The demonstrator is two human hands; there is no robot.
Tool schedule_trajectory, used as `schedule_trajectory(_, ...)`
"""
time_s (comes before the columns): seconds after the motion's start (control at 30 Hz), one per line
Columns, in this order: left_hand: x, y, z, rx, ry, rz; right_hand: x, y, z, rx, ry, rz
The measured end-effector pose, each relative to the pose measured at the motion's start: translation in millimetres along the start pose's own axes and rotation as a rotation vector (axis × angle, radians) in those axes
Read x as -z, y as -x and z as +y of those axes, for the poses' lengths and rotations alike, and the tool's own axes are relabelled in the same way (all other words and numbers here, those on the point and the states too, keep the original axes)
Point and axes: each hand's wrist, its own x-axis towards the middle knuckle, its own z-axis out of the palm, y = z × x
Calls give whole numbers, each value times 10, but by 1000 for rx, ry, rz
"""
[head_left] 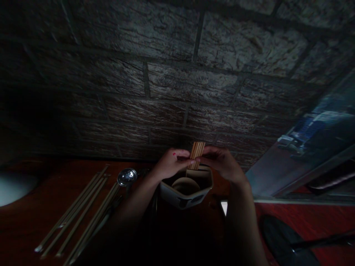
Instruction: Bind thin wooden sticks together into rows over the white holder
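Observation:
Between my two hands stands a bundle of wooden chopsticks (196,152), nearly upright. My left hand (176,162) pinches it from the left with thumb and fingers. From the right side, my right hand (219,162) closes on the same bundle. Just below is a light utensil holder (177,202) with compartments and a round part inside. The lower ends of the chopsticks are at its back rim; I cannot tell how deep they reach. Left of the holder, a shiny metal slotted ladle (127,177) lies on the brown table (22,229).
Several long thin sticks (80,210) lie slantwise on the table at left. A stone-block wall (166,81) rises close behind. A small bright white object (224,207) lies beside my right forearm. At lower right is a dark round base (283,236) on red floor.

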Motion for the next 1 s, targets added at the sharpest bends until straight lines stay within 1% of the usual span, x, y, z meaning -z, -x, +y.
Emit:
schedule_trajectory(0.23,11,-4,-8,3,24,-20,-3,21,-30,-14,-14,0)
schedule_trajectory(0.37,-4,-3,-19,9,51,14,-16,33,-83,-35,-17,17)
schedule_trajectory(0.47,-35,-2,-28,11,72,32,-16,30,-88,-14,-12,28)
schedule_trajectory(0.67,-97,-8,-65,0,94,12,5,27,-40,11,11,43)
schedule_trajectory(0.83,-111,-8,-50,0,86,41,7,23,-49,8,9,43)
schedule_trajectory(1.0,-105,-5,-41,-5,88,42,4,11,-60,14,2,32)
